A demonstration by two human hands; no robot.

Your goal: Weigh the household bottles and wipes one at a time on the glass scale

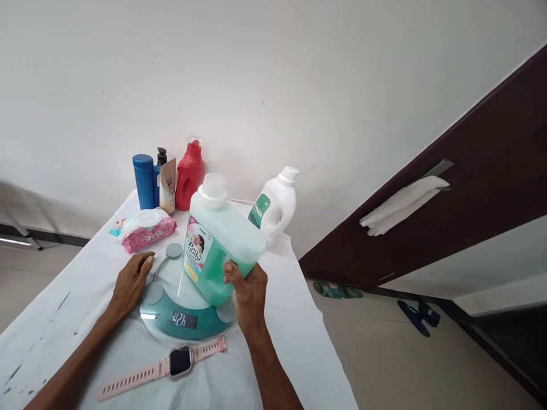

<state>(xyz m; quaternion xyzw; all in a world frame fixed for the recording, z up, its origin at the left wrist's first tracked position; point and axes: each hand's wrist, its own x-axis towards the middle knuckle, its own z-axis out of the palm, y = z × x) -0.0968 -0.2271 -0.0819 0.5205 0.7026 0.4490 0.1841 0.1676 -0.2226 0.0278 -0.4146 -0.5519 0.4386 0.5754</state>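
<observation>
A large jug of green laundry detergent point(231, 230), white-capped and with a picture label, leans at a tilt over the round glass scale point(192, 320). My right hand point(250, 293) is wrapped around its handle, thumb on the near side. Whether the jug's base touches the scale, I cannot tell. On the scale's teal front band a small display point(184, 320) shows lit digits. My left hand point(131, 283) lies at the scale's left edge with its fingers stretched out, holding nothing. A smartwatch with a pink strap point(180, 361) lies in front of the scale.
Behind the scale stand a pink wipes pack point(149, 232), a blue bottle point(144, 182), a black pump bottle point(161, 156), a beige tube point(167, 187) and a red jug point(190, 176). A white detergent bottle point(280, 205) stands at the back right. The white-covered table point(305, 341) meets the wall.
</observation>
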